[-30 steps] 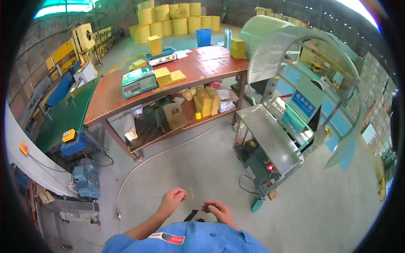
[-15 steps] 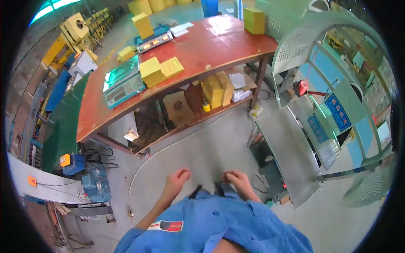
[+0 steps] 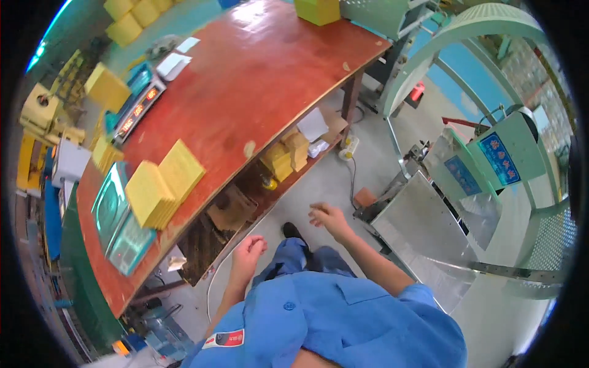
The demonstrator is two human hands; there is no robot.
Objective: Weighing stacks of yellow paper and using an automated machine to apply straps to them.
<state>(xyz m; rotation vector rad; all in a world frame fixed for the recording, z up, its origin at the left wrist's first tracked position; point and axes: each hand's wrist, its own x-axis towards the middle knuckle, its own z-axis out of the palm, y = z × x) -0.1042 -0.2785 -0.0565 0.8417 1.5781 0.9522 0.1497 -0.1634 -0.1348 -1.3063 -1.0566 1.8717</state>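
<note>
My left hand (image 3: pixel 248 255) hangs in front of my body over the floor, fingers loosely curled in, and nothing shows in it. Farther forward, to the right, my right hand (image 3: pixel 330 221) is bare, with its fingers bent and slightly apart. Neither hand touches anything. Ahead stands a red-topped table (image 3: pixel 245 80). On its left end lie stacks of yellow paper sheets (image 3: pixel 150 195), close beside a teal scale (image 3: pixel 126 236). Behind them is a second scale with a lit red display (image 3: pixel 138 111), and a yellow block (image 3: pixel 107 88) rests by it.
To my right stands a green-grey machine with a metal tray (image 3: pixel 423 227) and a large curved guard (image 3: pixel 472 30). Under the table a shelf holds yellow stacks (image 3: pixel 287 158). A green conveyor belt (image 3: pixel 83 270) runs along the left. A cable (image 3: pixel 353 178) lies by the table leg.
My view has turned right and moved nearer the table. The right hand has moved forward and its fingers have loosened. The left hand remains curled in front of me.
</note>
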